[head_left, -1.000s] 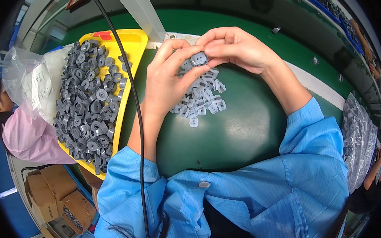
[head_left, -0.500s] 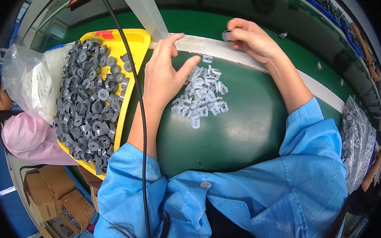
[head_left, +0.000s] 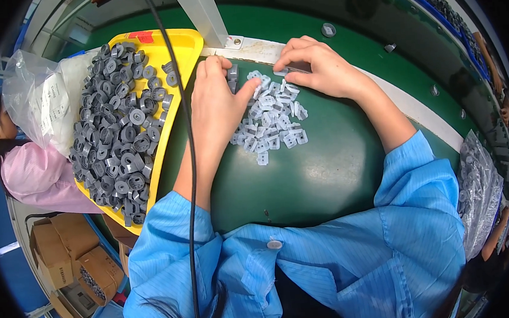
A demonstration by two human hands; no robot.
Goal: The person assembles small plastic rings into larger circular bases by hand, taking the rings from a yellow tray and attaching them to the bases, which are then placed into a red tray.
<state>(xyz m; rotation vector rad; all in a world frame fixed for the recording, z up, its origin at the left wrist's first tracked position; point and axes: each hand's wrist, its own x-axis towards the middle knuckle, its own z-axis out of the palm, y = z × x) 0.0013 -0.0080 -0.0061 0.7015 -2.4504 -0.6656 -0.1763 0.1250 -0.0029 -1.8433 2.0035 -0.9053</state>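
My left hand (head_left: pixel 217 100) is over the table beside the yellow tray, its fingers curled round a dark grey ring-shaped plastic part (head_left: pixel 233 77). The thumb stays somewhat apart, close to the pile of translucent clip-like plastic pieces (head_left: pixel 269 111). At the far side of that pile, my right hand (head_left: pixel 324 67) pinches one small translucent plastic piece (head_left: pixel 281 72) between thumb and forefinger. Beyond the pale rail, a round grey part (head_left: pixel 328 30) lies on the green strip.
A yellow tray (head_left: pixel 188 43) heaped with grey parts stands at left. A black cable (head_left: pixel 192 163) hangs across the view before my left forearm. Bagged parts (head_left: pixel 479 195) lie at right. A person in pink (head_left: pixel 40 178) sits at far left, near cardboard boxes (head_left: pixel 62 246).
My right hand has let go of a round part on the green strip and come back to the translucent pile. My left hand's fingers have curled in on a grey part.
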